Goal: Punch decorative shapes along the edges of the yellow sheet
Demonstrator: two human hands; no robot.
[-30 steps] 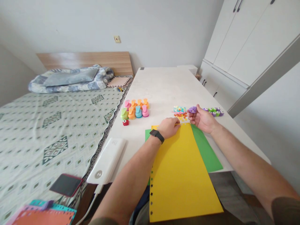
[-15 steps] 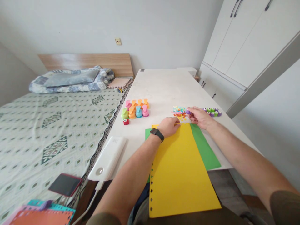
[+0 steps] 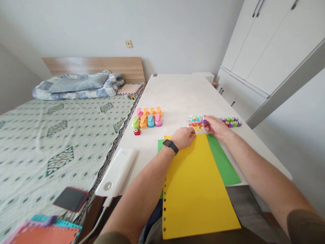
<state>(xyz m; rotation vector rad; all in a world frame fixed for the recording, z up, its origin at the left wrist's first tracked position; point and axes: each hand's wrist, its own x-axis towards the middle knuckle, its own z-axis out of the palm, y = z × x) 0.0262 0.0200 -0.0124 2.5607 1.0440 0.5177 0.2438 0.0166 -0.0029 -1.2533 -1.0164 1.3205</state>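
Observation:
A sheet of yellow paper (image 3: 195, 189) reaches from the table over my lap, with small star-shaped holes down its left edge. My left hand (image 3: 185, 137), a black watch on the wrist, is closed at the sheet's far edge, fingertips pinching it; the fingertips are partly hidden. In my right hand (image 3: 215, 127) is a small purple craft punch (image 3: 203, 120), gripped between thumb and fingers just beyond the yellow edge. Under the yellow sheet lies green paper (image 3: 223, 162). Close to both hands sits a pile of coloured paper cut-outs (image 3: 195, 121).
Larger coloured craft punches (image 3: 150, 121) and a small red punch (image 3: 137, 131) stand at left. Several small punches (image 3: 232, 122) are grouped right. A white power bank (image 3: 118, 171) lies near the left edge. The bed (image 3: 83, 135) holds a dark tablet (image 3: 71, 199) and punched sheets (image 3: 48, 234).
Both hands keep nearly the same places and grips. The whole view has shifted very slightly, and the yellow sheet's near edge sits a little lower.

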